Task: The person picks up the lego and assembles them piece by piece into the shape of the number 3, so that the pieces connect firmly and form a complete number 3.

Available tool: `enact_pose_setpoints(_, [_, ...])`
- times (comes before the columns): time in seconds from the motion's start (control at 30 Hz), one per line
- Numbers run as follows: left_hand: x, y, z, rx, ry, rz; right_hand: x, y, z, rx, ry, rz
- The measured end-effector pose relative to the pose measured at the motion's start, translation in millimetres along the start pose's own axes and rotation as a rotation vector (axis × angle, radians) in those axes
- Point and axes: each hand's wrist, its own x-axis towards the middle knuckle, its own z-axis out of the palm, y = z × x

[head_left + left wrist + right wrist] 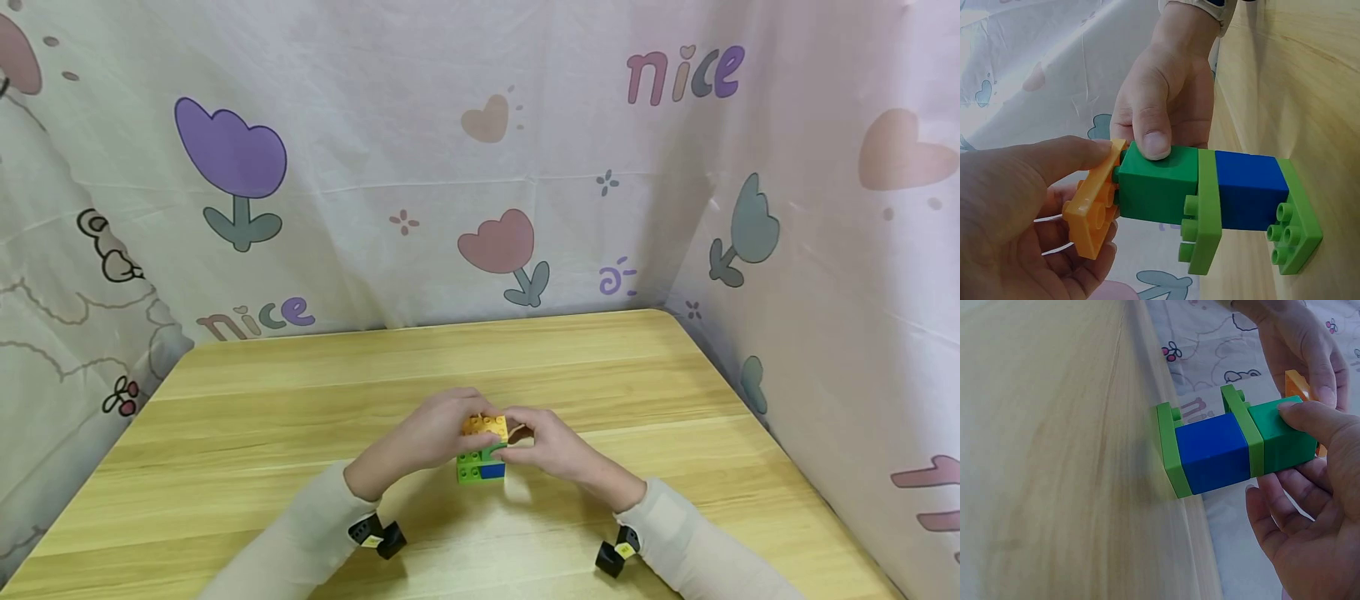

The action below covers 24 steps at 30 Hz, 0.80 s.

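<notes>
A stack of toy building blocks stands upright on the table. From the bottom it has a light green plate (1300,225), a blue block (1250,187), another light green plate (1208,206) and a dark green block (1160,187). My left hand (438,433) pinches an orange plate (1092,206) between thumb and fingers at the top of the stack. In the left wrist view the orange plate sits slightly tilted, right at the dark green block's studs. My right hand (551,446) grips the dark green block from the right, thumb on its near face.
The wooden table (262,400) reaches back to a hanging printed cloth (360,167), which also closes off both sides. Small black cameras are strapped to both wrists, over pale sleeves (307,525).
</notes>
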Motion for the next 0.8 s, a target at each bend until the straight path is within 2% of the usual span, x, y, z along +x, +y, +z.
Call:
enact_pose_setpoints(0.27, [-0.3,-0.1,3.1,-0.046,0.028,-0.01,0.7,0.1,0.6,-0.01,0.001,-0.002])
enact_pose_setpoints(0.5, [2.0,2.2,3.5,-0.046,0.039,-0.006,-0.8,-2.2,-2.9,-0.011,0.008,-0.002])
enact_pose_setpoints(0.8, [-3.4,-0.7,8.5,-0.081,0.042,-0.066,-1.6,-1.0,0.7,-0.026,-0.001,-0.028])
